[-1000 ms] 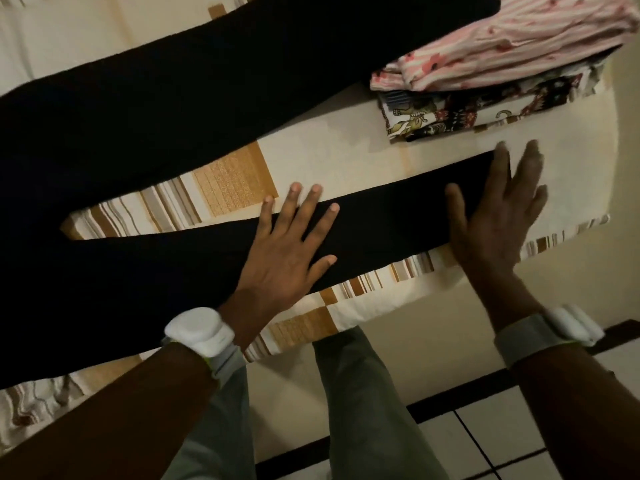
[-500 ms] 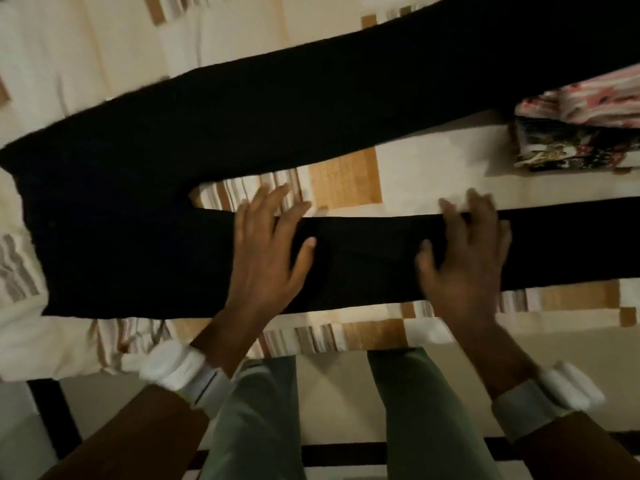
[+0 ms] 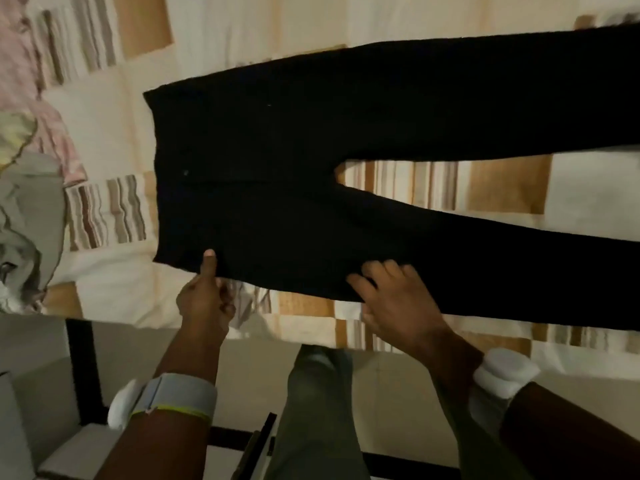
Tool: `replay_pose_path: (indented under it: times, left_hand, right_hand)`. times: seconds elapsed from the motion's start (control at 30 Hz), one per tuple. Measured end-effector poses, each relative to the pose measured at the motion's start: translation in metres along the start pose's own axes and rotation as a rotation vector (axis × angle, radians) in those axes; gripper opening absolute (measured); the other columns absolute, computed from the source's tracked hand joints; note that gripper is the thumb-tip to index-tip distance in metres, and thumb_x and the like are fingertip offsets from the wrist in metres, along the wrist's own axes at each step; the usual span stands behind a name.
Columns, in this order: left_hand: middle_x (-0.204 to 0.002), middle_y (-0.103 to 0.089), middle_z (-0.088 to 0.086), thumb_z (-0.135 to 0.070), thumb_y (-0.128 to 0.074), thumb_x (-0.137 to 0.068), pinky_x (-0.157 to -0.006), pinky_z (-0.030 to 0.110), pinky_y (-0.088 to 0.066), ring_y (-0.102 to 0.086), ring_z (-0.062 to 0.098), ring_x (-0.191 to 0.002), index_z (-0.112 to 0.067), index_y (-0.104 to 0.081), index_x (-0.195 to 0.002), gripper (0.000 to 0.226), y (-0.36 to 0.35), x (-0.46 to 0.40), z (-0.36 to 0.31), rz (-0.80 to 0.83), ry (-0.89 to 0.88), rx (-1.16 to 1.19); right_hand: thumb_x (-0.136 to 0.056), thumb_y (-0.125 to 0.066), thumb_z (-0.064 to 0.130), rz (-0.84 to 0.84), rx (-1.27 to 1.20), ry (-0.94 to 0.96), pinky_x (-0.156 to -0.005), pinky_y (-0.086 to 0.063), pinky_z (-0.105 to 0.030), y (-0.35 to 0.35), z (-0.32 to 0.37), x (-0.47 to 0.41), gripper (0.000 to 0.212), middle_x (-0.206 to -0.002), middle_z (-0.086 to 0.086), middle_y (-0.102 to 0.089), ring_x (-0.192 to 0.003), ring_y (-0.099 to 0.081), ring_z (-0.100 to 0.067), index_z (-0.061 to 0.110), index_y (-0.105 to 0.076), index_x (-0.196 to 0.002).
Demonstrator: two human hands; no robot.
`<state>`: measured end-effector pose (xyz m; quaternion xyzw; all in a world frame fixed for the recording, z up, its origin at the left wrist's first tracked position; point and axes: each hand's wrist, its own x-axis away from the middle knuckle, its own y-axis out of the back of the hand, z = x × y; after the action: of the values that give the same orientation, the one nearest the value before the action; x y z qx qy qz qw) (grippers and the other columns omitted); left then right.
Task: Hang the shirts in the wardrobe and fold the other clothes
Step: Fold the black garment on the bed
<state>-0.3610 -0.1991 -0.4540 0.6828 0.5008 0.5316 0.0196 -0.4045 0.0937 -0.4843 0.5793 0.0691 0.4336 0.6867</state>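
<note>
Two hands are placed on the black trousers [image 3: 311, 161] at the near edge of the bed [image 3: 214, 36]. The near waistband corner is pinched by the left hand [image 3: 204, 299], thumb on top. The near leg's edge is grasped by the right hand [image 3: 398, 303] with curled fingers. The trousers are spread flat, waistband leftward, legs running off right. Crumpled clothes [image 3: 27, 168] are heaped at the bed's left edge.

Surface: bed [image 3: 221, 29] with cream, tan and striped patchwork cover.
On it: black trousers [image 3: 311, 161] spread flat; pink and grey clothes [image 3: 31, 168] heaped left.
</note>
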Motion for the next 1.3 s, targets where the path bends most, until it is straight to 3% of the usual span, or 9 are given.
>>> replay_pose_path:
  times: [0.1,0.2,0.27,0.37,0.47,0.63,0.87,1.07,1.3]
  left_hand:
    - [-0.051,-0.053,0.002,-0.036,-0.076,-0.093,-0.042,0.021,-0.030,-0.044,0.012,-0.040,-0.018,-0.054,-0.074,0.034,0.022,-0.027,-0.017,0.066,0.085,-0.013]
    - [-0.067,-0.061,0.013,-0.022,-0.070,-0.095,-0.042,0.024,-0.040,-0.054,0.020,-0.047,-0.016,-0.056,-0.079,0.023,0.036,-0.040,-0.017,0.031,0.003,-0.078]
    - [-0.098,-0.069,0.017,-0.017,-0.062,-0.097,-0.069,0.041,-0.059,-0.069,0.031,-0.079,-0.010,-0.064,-0.106,0.011,0.051,-0.046,-0.013,-0.100,-0.120,-0.117]
    - [-0.121,-0.061,0.008,-0.012,-0.058,-0.097,-0.096,0.035,-0.049,-0.060,0.023,-0.109,-0.009,-0.058,-0.125,0.028,0.056,-0.032,-0.012,-0.172,-0.612,-0.290]
    - [-0.126,-0.055,0.005,-0.008,-0.063,-0.092,-0.100,0.038,-0.046,-0.053,0.021,-0.117,-0.012,-0.060,-0.125,0.034,0.038,-0.016,-0.015,0.079,-1.142,-0.484]
    - [-0.168,-0.025,0.009,-0.033,-0.058,-0.103,-0.125,0.049,-0.020,-0.015,0.027,-0.159,-0.016,-0.044,-0.154,0.055,-0.024,0.007,-0.002,0.525,-1.421,-0.813]
    - [-0.174,0.006,0.000,-0.061,-0.049,-0.100,-0.129,0.055,-0.002,0.012,0.023,-0.160,-0.026,-0.008,-0.166,0.086,-0.028,-0.024,0.021,0.451,-1.416,-1.203]
    - [-0.173,-0.015,0.001,-0.027,-0.060,-0.100,-0.128,0.061,-0.008,-0.003,0.021,-0.161,-0.019,-0.036,-0.157,0.062,-0.065,0.041,0.017,0.408,-1.171,-0.942]
    - [-0.168,-0.030,-0.003,-0.028,-0.050,-0.100,-0.124,0.057,-0.024,-0.015,0.017,-0.159,-0.020,-0.055,-0.143,0.044,-0.185,0.158,-0.001,0.713,-1.499,-0.825]
  right_hand:
    - [-0.064,-0.091,0.030,-0.039,-0.031,0.058,-0.071,-0.055,-0.039,-0.006,0.011,-0.005,0.048,-0.096,-0.003,-0.069,-0.080,-0.066,-0.025,0.021,-0.073,-0.108]
    - [-0.063,-0.091,0.038,-0.040,-0.061,0.184,-0.068,-0.056,-0.032,-0.001,0.012,0.001,0.044,-0.092,0.001,-0.072,-0.075,-0.070,-0.019,0.023,-0.076,-0.101]
    - [-0.077,-0.075,0.050,-0.104,-0.041,0.247,-0.072,-0.056,-0.030,0.000,0.018,-0.002,0.033,-0.095,0.003,-0.074,-0.079,-0.071,-0.018,0.026,-0.077,-0.100]
    - [-0.103,-0.039,0.053,-0.176,-0.207,0.211,-0.063,-0.058,-0.031,0.006,0.018,-0.009,0.050,-0.092,0.004,-0.074,-0.073,-0.071,-0.018,0.024,-0.079,-0.097]
    - [-0.106,-0.037,0.051,-0.197,-0.336,0.077,-0.059,-0.056,-0.037,0.019,0.019,-0.026,0.048,-0.092,0.001,-0.071,-0.073,-0.068,-0.019,0.021,-0.074,-0.103]
    - [-0.102,-0.046,0.043,-0.281,-0.416,-0.119,-0.068,-0.047,-0.029,0.020,0.018,-0.050,0.038,-0.099,-0.003,-0.072,-0.084,-0.067,-0.023,0.017,-0.073,-0.110]
    - [-0.101,-0.055,0.033,-0.312,-0.403,-0.241,-0.075,-0.046,-0.027,0.003,-0.014,-0.034,0.018,-0.098,0.003,-0.066,-0.086,-0.059,-0.012,0.021,-0.066,-0.108]
    - [-0.099,-0.058,0.033,-0.361,-0.444,-0.676,-0.073,-0.057,-0.042,0.016,-0.099,0.065,0.013,-0.093,0.005,-0.066,-0.081,-0.063,-0.014,0.024,-0.066,-0.103]
    - [-0.099,-0.053,0.048,-0.314,-0.635,-0.571,-0.072,-0.059,-0.035,0.089,-0.175,0.132,0.024,-0.090,0.017,-0.072,-0.082,-0.069,0.000,0.034,-0.072,-0.108]
